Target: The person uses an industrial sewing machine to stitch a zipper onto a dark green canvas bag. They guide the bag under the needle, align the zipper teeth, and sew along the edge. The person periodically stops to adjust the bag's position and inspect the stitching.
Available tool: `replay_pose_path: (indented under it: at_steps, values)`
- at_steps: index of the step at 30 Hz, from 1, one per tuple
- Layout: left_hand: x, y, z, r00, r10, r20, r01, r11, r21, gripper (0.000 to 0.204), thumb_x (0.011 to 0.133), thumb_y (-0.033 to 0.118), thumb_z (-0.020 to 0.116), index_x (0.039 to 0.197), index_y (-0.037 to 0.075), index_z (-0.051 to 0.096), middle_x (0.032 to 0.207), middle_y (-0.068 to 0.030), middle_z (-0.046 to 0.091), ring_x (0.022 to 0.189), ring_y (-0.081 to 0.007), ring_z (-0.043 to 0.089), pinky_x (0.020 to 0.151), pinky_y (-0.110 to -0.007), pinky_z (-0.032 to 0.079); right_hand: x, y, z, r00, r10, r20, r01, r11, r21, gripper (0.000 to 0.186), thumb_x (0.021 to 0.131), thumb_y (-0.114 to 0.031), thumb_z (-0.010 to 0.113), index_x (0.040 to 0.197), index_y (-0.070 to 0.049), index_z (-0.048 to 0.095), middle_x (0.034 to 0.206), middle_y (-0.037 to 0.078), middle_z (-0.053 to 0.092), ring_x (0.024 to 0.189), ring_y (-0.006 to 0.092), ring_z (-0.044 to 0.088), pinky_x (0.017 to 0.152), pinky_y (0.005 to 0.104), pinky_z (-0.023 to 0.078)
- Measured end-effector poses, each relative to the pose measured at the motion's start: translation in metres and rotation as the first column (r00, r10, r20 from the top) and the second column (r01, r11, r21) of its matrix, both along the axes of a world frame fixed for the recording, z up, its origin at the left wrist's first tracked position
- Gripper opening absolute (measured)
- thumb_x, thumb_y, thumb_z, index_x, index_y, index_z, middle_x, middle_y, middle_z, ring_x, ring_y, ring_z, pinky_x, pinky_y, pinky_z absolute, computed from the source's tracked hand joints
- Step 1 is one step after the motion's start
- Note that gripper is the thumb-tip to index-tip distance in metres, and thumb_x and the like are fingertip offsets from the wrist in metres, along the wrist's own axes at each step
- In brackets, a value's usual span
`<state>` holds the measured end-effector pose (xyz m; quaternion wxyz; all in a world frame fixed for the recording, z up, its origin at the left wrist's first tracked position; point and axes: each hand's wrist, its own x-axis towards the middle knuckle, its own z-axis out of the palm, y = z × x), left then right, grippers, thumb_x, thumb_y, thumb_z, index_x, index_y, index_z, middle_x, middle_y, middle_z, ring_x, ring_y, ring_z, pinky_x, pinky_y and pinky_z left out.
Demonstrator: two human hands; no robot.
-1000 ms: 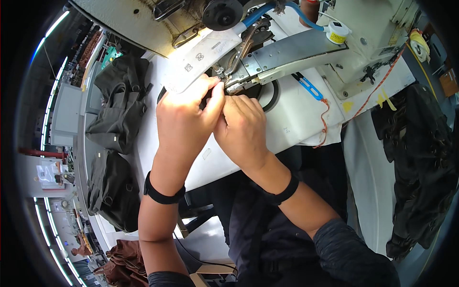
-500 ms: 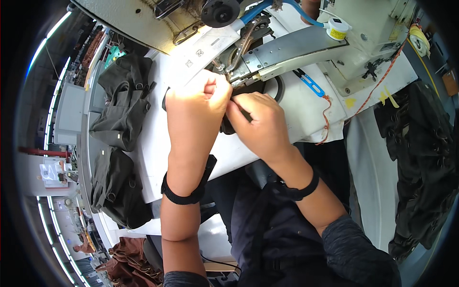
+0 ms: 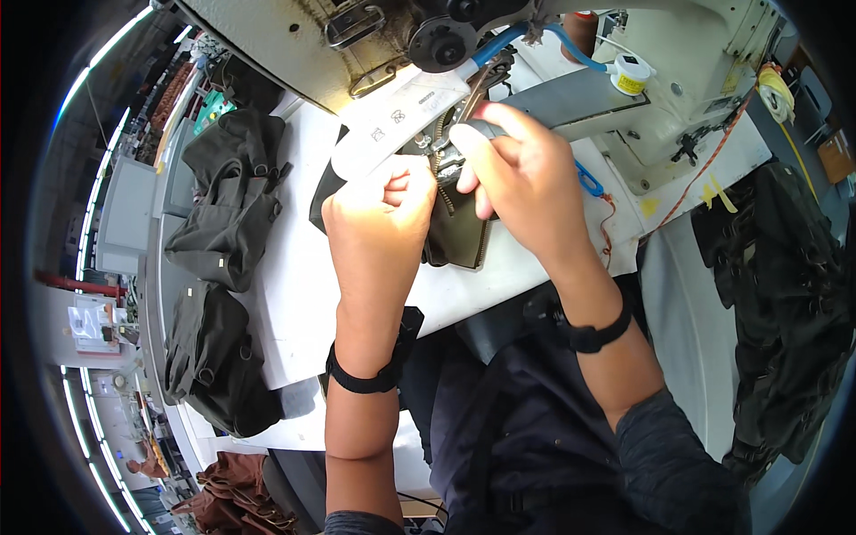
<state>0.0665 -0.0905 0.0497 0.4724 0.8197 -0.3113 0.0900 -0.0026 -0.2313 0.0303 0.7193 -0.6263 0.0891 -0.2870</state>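
Note:
A dark olive fabric piece with a metal-toothed zipper (image 3: 462, 239) lies at the sewing machine (image 3: 571, 98), partly covered by my hands. My left hand (image 3: 379, 214) is closed in a pinch at the fabric, beside the zipper teeth. What lies between its fingertips is hidden. My right hand (image 3: 530, 174) is raised over the right side of the fabric, its thumb and forefinger apart. Those fingertips are close to the metal parts around the needle area, and whether they touch them cannot be made out. Nothing shows in its grasp.
Dark bags (image 3: 218, 348) lie along the left side of the white table (image 3: 290, 294). A blue-handled tool (image 3: 588, 178) on an orange cord is right of my right hand. Dark pieces (image 3: 785, 303) hang at the right, and brown ones (image 3: 236, 499) lie lower left.
My right hand has left the fabric beside my left hand, rising toward the machine's needle area as its fingers parted. More of the fabric and zipper shows. The view has shifted slightly.

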Motion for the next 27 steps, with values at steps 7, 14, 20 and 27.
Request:
replay_pose_path:
  at_steps: [7, 14, 20, 27]
  values:
    - [-0.01, -0.005, 0.004, 0.997, 0.063, 0.051, -0.063, 0.998, 0.0, 0.012, 0.09, 0.003, 0.071, 0.095, -0.007, 0.075, 0.074, -0.0129, 0.074, 0.068, -0.0155, 0.073, 0.065, -0.025, 0.055, 0.012, -0.009, 0.002, 0.991, 0.127, 0.048, -0.134, 0.976, 0.173, 0.02, 0.1, -0.013, 0.066, 0.09, 0.004, 0.068, 0.064, 0.003, 0.064, 0.047, 0.005, 0.05, 0.045, 0.0233, 0.039]
    - [-0.005, -0.005, 0.009, 0.995, -0.007, 0.104, 0.002, 0.999, 0.04, 0.009, 0.088, 0.0, 0.067, 0.082, -0.008, 0.066, 0.059, -0.0087, 0.057, 0.052, -0.0104, 0.053, 0.056, -0.024, 0.046, 0.012, -0.008, 0.005, 0.986, 0.146, 0.079, -0.16, 0.961, 0.226, 0.02, 0.098, -0.013, 0.067, 0.087, 0.004, 0.067, 0.061, 0.002, 0.062, 0.047, 0.0041, 0.05, 0.044, 0.0232, 0.039]
    - [0.002, 0.002, 0.008, 1.0, 0.012, -0.012, -0.011, 0.998, 0.068, 0.007, 0.09, 0.001, 0.067, 0.087, -0.005, 0.066, 0.068, -0.0011, 0.058, 0.061, -0.0047, 0.048, 0.057, -0.022, 0.042, 0.012, -0.002, 0.005, 0.999, 0.051, -0.011, -0.05, 0.998, 0.026, 0.02, 0.098, -0.012, 0.067, 0.088, 0.005, 0.065, 0.06, 0.003, 0.063, 0.044, 0.006, 0.052, 0.043, 0.0261, 0.041]
    - [0.016, 0.01, -0.003, 0.992, -0.04, -0.122, 0.047, 0.997, 0.057, 0.012, 0.093, 0.002, 0.065, 0.093, -0.008, 0.071, 0.077, -0.0017, 0.069, 0.07, -0.0065, 0.061, 0.065, -0.021, 0.049, 0.021, 0.007, 0.001, 0.997, -0.071, 0.027, 0.073, 0.995, -0.07, 0.02, 0.098, -0.009, 0.065, 0.084, 0.003, 0.059, 0.059, 0.003, 0.062, 0.044, 0.007, 0.054, 0.044, 0.0269, 0.043]
